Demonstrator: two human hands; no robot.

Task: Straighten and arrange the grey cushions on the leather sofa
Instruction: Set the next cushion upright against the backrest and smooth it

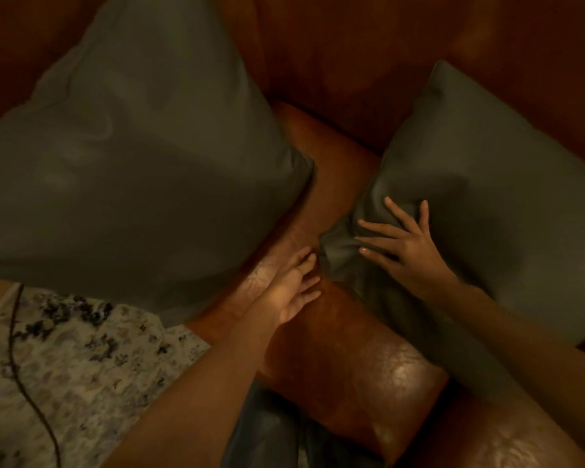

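Both forearms reach in from the bottom edge, over the brown leather sofa (348, 336) seat. Her right hand (399, 244) lies flat on the near corner of the right-hand grey cushion (487, 184), fingers spread and straight, palm pressing the cloth so that it puckers under the fingertips. From that hand the cushion runs up and away to the right, leaning against the sofa back, with its pointed corner aimed down-left toward the other hand.

Her left hand (296, 285) sits just beside that corner, fingers relaxed and slightly fanned, resting on the bare leather; whether the fingertips touch the cushion I cannot tell. It holds nothing.

Beyond it, to the left, the bigger grey cushion (132, 157) tilts across the seat edge, hanging partly over the patterned rug (81, 359), where a dark cable (17, 373) trails. A strip of open leather separates the two cushions.

Judging by this, the right hand is the one placed to square the right cushion; the left is nearer the big one.
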